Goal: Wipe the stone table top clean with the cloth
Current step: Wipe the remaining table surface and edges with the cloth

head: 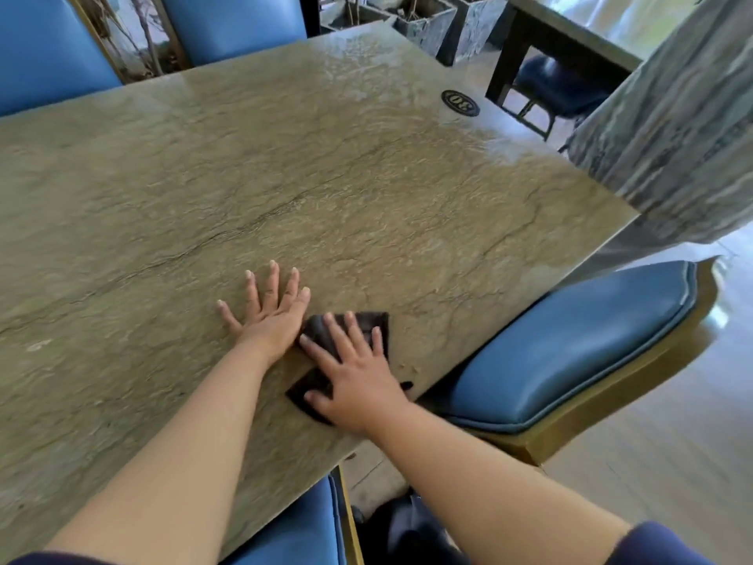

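A greenish-beige stone table top [285,177] fills most of the view. A dark brown cloth [366,324] lies flat on it close to the near right edge. My right hand [354,377] presses flat on the cloth with fingers spread, covering its middle. My left hand [271,307] lies flat on the bare stone just left of the cloth, fingers apart, holding nothing. The far right part of the table looks wet and shiny.
A round black number badge [460,102] sits near the far right corner. Blue padded chairs stand at the right [570,344], below me [301,528] and at the far side [232,22]. A grey stone pillar [684,128] rises at the right.
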